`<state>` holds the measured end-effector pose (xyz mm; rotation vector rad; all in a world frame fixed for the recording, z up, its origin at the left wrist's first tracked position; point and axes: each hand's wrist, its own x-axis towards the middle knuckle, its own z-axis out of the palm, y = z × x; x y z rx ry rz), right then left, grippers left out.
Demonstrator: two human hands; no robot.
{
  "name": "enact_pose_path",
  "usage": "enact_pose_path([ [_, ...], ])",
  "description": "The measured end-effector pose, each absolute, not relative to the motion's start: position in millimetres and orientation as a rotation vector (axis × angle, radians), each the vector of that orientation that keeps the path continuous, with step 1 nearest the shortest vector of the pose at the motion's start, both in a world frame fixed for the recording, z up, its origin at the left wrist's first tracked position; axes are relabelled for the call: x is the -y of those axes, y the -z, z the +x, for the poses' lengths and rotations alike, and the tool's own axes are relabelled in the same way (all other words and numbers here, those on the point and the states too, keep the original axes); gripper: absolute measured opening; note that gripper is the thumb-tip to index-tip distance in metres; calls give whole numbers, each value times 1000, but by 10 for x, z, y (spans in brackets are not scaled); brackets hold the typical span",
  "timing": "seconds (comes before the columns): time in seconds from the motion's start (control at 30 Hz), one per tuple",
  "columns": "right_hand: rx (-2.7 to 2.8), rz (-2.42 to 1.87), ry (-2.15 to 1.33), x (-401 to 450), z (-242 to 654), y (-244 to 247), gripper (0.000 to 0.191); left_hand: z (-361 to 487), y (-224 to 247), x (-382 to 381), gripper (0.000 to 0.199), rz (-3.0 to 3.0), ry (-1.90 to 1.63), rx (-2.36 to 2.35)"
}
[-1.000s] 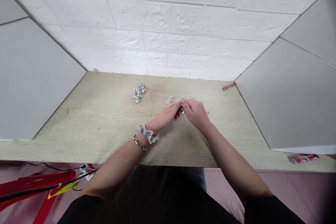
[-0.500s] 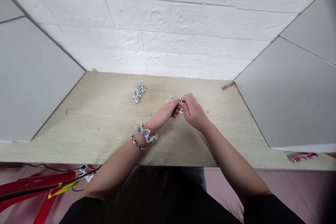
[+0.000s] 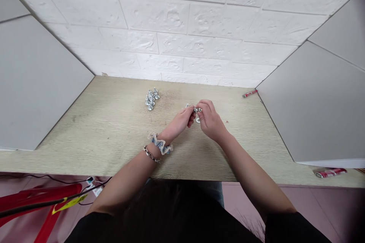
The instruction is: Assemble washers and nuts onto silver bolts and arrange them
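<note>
Two hands gripped one bolt at their fingertips, the left hand and right hand both closed on it above the table; one washer lay just below them; a cluster of bolts, too tight to count, stood to the left; one pen lay near the far edge; the washer, earlier partly under the right fingers, now lay uncovered.

Bright, even, diffuse light across the white brick wall and pale desk top. Only soft, faint shadows under the left hand and right hand. Wide-lens bowing splays the grey side panels at the edges. Far right corner darkens. Small bolts look slightly soft.
</note>
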<state>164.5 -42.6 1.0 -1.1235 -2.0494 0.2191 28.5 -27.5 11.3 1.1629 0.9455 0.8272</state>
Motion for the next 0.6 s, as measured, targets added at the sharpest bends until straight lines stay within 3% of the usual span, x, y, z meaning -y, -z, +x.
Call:
enact_pose_path([
  [0.23, 1917, -1317, -307, 431, 1689, -23, 15, 300, -79, 277, 34, 1255, -810, -964],
  [0.4, 1993, -1449, -403, 425, 1688, -32, 39, 303, -47, 280, 33, 1411, -783, -951],
  [0.6, 1988, -1346, -366, 426, 1639, -20, 27, 311, -29, 276, 34, 1424, -791, -956],
])
